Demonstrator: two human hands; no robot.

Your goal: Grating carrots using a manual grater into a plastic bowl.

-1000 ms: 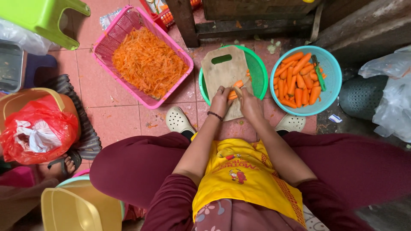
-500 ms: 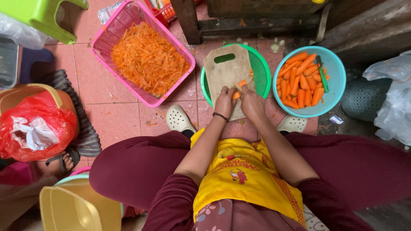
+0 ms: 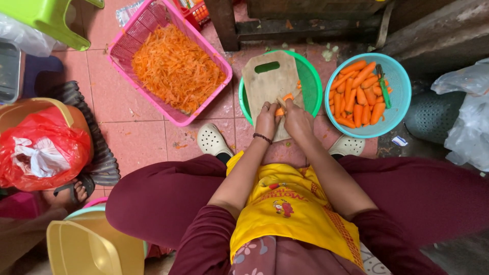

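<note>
A wooden cutting board (image 3: 267,81) lies across a green round basket (image 3: 311,86) on the floor in front of me. My left hand (image 3: 266,121), with a ring and a dark wrist band, pins a piece of carrot (image 3: 279,110) against the board's near end. My right hand (image 3: 298,120) is closed right beside it, gripping what looks like a small knife whose blade is mostly hidden. A few orange slices (image 3: 288,97) lie on the board just beyond my fingers.
A pink basket (image 3: 153,30) of shredded carrot (image 3: 175,66) sits at the left. At the right is a blue basket (image 3: 397,81) of peeled carrots (image 3: 356,94) with a green peeler (image 3: 383,89). Around me are a red bag (image 3: 43,147), a yellow container (image 3: 81,247), a green stool (image 3: 48,15) and plastic bags (image 3: 466,117).
Both hands stay together at the near end of the board, shifting only slightly over the carrot piece. The baskets have not moved.
</note>
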